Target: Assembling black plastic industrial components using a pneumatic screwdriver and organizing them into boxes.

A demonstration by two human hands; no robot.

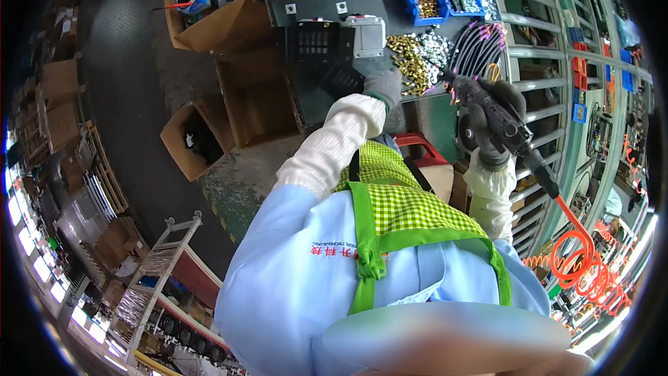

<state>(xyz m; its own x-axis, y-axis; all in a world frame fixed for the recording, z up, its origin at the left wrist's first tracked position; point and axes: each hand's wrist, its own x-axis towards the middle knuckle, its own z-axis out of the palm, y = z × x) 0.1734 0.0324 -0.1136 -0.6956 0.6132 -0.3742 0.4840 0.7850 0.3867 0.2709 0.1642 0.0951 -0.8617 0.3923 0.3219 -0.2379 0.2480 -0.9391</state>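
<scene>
My right hand (491,155), in a dark glove, is wrapped round a black air screwdriver (502,124). Its narrow end points toward the bench, and an orange coiled hose (584,254) trails from its rear. At the bench's front edge is my left hand (384,86), in a grey glove, beside a pile of brass-coloured fasteners (409,63); its fingers are too unclear to read. A black slotted plate (342,81) lies close to its left. Farther back sit a silver-grey housing (366,35) and a black panel with rows of openings (313,40).
Silvery fasteners (435,49) and a bundle of black cables (477,49) lie to the right. Blue bins (417,20) of small parts stand behind. Metal rollers (534,54) line the right side; open cardboard boxes (254,108) stand left. A red-topped container (422,148) is below the bench edge.
</scene>
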